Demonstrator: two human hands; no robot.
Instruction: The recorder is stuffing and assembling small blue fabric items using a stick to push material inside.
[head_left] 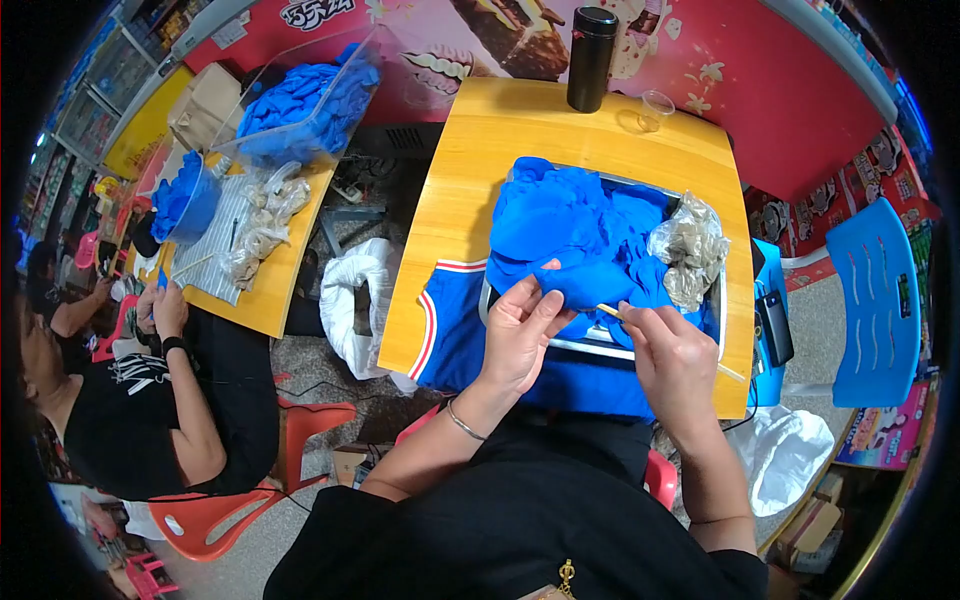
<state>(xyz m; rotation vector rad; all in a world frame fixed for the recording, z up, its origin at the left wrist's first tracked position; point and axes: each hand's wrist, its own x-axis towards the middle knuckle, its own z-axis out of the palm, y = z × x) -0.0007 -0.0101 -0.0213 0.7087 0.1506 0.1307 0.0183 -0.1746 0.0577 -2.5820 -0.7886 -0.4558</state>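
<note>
Pinched between the thumb and fingers of my left hand [522, 325] is a small blue fabric piece [582, 285], held above the near side of a metal-rimmed tray [721, 318]. My right hand [668, 355] is closed around a thin wooden stick [733, 373], whose tip meets the blue piece. A heap of similar blue pieces [560, 215] fills most of the tray. At the tray's right side lies a clear plastic bag [690, 245] with beige-grey contents. Blue cloth with red-and-white trim [450, 335] is spread under the tray's near edge.
A black bottle [592, 60] and a clear cup [656, 105] stand at the table's [480, 130] far side. To the left, a co-worker [150, 420] sits at another table with a clear bin [300, 130] and a bowl [195, 215]. A blue chair [870, 310] stands right.
</note>
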